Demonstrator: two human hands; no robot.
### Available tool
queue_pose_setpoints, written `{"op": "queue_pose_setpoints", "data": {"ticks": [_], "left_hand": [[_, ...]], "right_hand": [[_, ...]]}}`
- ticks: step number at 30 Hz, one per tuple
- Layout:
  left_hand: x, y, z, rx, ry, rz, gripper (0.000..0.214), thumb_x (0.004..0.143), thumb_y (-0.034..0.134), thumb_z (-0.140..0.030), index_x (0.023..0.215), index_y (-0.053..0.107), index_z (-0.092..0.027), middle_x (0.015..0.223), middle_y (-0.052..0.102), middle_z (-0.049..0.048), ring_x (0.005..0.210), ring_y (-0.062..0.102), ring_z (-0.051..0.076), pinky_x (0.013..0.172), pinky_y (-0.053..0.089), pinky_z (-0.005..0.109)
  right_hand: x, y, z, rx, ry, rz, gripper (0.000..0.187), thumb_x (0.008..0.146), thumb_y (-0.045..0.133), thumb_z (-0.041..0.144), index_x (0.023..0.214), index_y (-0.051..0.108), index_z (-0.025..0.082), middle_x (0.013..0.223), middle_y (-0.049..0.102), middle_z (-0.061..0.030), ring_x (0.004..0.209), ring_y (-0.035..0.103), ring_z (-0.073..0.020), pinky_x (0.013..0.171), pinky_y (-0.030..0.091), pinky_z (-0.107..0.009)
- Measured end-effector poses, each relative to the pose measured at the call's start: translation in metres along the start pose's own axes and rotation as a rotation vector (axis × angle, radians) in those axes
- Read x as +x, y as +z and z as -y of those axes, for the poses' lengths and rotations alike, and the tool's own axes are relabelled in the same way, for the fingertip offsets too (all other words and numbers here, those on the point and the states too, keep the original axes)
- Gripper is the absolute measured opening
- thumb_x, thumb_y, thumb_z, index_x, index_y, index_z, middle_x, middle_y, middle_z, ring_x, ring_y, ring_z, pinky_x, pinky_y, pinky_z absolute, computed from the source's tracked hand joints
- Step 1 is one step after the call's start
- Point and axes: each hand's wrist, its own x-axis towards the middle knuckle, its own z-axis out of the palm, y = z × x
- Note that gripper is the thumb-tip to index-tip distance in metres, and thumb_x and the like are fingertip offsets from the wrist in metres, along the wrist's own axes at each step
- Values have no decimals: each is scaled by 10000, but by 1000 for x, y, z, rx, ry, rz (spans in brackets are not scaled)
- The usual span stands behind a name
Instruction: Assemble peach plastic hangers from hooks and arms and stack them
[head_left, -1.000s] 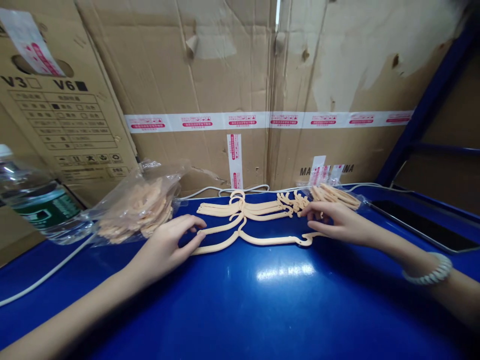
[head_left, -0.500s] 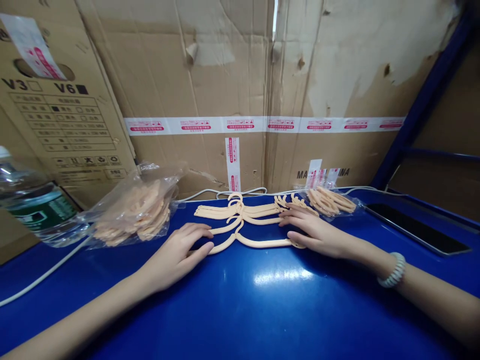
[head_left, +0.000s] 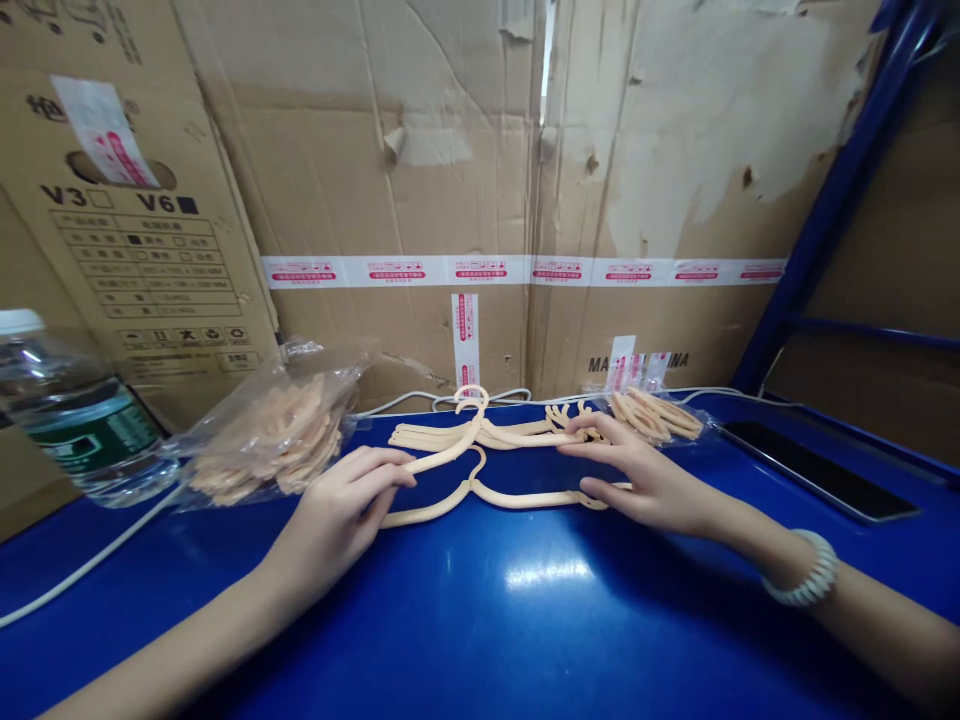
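My left hand [head_left: 349,500] is closed around the left arm of a peach-coloured clothes hanger [head_left: 444,458], which overlaps a stack of similar hangers [head_left: 420,436] behind it. My right hand [head_left: 645,480] has its fingers apart. Its fingertips touch the right arm of that same hanger, and its thumb lies by the right end of a second hanger [head_left: 517,498] nearer to me. This nearer hanger lies flat on the blue table [head_left: 480,620], hook pointing away from me; its left end passes behind my left hand. My right hand partly hides several small peach pieces [head_left: 574,415].
On the left are a water bottle [head_left: 90,430] and a clear bag of peach parts [head_left: 277,430]. A smaller bag [head_left: 652,412] and a phone [head_left: 817,470] lie on the right. Cardboard [head_left: 405,330] stands behind, with a white cable [head_left: 405,403] along its foot.
The hanger in my left hand has moved away from me, up to the stack, and its left arm is raised. My left fingers have closed more. The view has shifted slightly.
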Motion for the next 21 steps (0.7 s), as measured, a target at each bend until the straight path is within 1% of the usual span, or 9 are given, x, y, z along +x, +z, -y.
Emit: {"op": "queue_pose_setpoints", "data": {"ticks": [2,4,8,9,11,13,15,17,21], "left_hand": [[-1,1,-3,6,-64,-29,148,949,477,-194,966,624,-178,974,674,58,907,646,187,807,488,283],[-3,4,-5,10,-134,-54,145,934,508,-246,1000,618,-178,947,686,52,863,661,193,773,498,287],[-5,10,-5,-50,-245,-71,165,894,558,-297,983,661,-203,926,699,31,816,671,192,726,512,279],[-6,11,-5,-72,-270,-81,167,887,565,-300,975,673,-208,914,699,28,799,671,188,706,513,273],[-6,11,-5,-106,-303,-117,183,877,573,-308,976,691,-212,899,694,25,778,665,182,684,511,267],[-6,12,-5,-119,-314,-154,197,871,576,-310,988,705,-215,877,685,23,770,653,179,681,504,267],[-6,12,-6,-122,-319,-173,201,867,578,-302,991,714,-223,843,670,16,756,639,175,673,496,265],[-7,12,-7,-133,-322,-179,202,864,573,-287,990,720,-228,813,656,10,736,628,171,654,490,258],[-7,14,-8,-162,-325,-172,209,857,574,-264,1003,720,-228,800,639,11,725,619,171,627,483,249]], "right_hand": [[-1,0,2,-13,-40,-31,351,918,537,256,1263,586,216,1303,464,-144,1237,466,-287,1047,386,-501],[-1,2,3,-11,-64,-30,360,913,537,222,1271,577,208,1302,462,-148,1241,463,-282,1047,387,-496],[-1,5,2,48,-82,-27,348,908,537,174,1249,598,217,1263,497,-130,1213,490,-252,1032,408,-453],[0,5,0,72,-82,-61,324,912,529,165,1218,619,226,1235,521,-118,1185,514,-240,1014,424,-434],[1,3,-6,101,-66,-189,274,923,508,153,1130,665,240,1149,580,-94,1103,567,-218,957,460,-398],[1,0,-15,69,-24,-347,242,925,505,154,1052,689,244,1043,634,-74,1001,608,-210,891,481,-386],[1,-1,-26,-6,26,-440,210,916,522,168,1005,698,240,947,673,-60,920,629,-217,846,490,-395],[1,-1,-35,-77,57,-433,187,906,533,186,966,704,231,889,698,-57,873,635,-229,827,496,-415],[5,3,-44,-194,48,-262,195,886,541,194,952,723,214,906,717,-88,909,604,-263,820,501,-448]]}}
